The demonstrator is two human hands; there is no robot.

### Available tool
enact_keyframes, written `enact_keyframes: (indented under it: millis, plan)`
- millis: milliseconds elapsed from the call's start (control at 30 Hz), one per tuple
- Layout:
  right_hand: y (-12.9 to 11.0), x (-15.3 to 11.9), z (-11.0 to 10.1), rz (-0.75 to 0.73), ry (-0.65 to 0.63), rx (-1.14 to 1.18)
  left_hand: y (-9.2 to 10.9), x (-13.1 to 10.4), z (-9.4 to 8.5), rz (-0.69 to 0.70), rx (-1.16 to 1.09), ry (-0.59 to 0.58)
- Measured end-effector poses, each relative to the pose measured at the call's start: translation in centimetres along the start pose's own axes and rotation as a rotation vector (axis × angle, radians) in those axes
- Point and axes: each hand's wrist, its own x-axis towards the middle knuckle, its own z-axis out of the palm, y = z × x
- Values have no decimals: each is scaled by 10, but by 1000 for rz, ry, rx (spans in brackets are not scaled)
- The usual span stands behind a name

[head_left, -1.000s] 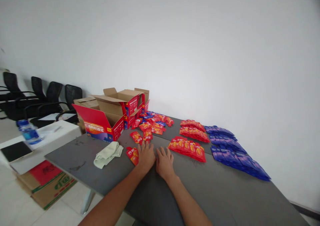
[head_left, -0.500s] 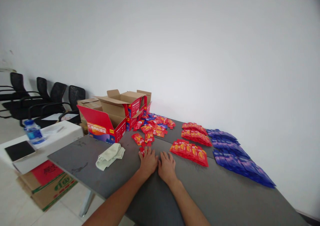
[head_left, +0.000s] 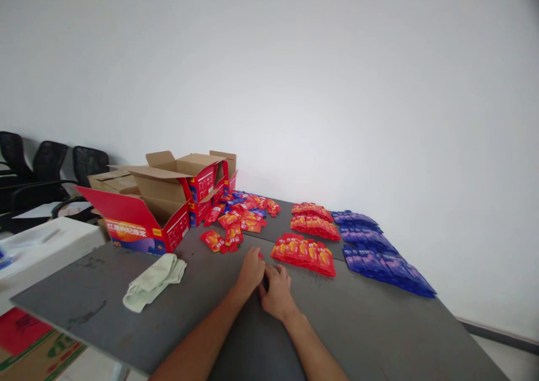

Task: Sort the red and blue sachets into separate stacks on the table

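My left hand (head_left: pixel 251 271) is closed, with a bit of a red packet showing at its fingertips. Against it rests my right hand (head_left: pixel 277 291), its fingers curled toward the left one; whether it grips anything is hidden. Loose red packets (head_left: pixel 213 240) lie just beyond my hands on the grey table (head_left: pixel 357 330), mixed with blue ones farther back. To the right of my hands, red packets (head_left: pixel 304 253) are laid in overlapping rows. Blue packets (head_left: pixel 387 268) form similar rows beside them.
Open red cartons (head_left: pixel 138 223) stand at the table's back left. A pale cloth (head_left: pixel 154 282) lies at the left front. Beyond the left edge are a white box (head_left: pixel 63 246) and black chairs (head_left: pixel 90 164). A wall (head_left: pixel 295 89) rises behind the table.
The view has turned right, so things appear farther left. My left hand has drawn in from the loose packets and closed on a red one; my right fingers have curled more.
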Motion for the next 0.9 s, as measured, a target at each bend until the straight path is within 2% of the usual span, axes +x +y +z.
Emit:
enact_keyframes:
  millis: [67, 133, 267, 467, 533, 667, 833, 900]
  plan:
    - [1, 2, 2, 18, 38, 52, -7, 4, -4, -111, -66, -5]
    - [1, 6, 5, 42, 64, 107, -12, 5, -7, -164, -100, -17]
    - [1, 15, 7, 60, 97, 259, -13, 2, -5, -124, -122, 2]
    - [2, 21, 2, 229, 207, 471, -5, -1, 4, -51, -208, -18]
    - [2, 22, 0, 239, 257, 539, -4, -1, 1, -35, -273, -16]
    - [4, 19, -5, 229, 352, 760, 0, 1, -14, -52, -484, 69]
    - [6, 12, -17, 205, 397, 824, 8, -6, -22, -91, -877, -150]
    - [5, 11, -23, 225, 402, 797, 11, -10, -21, -77, -941, -184]
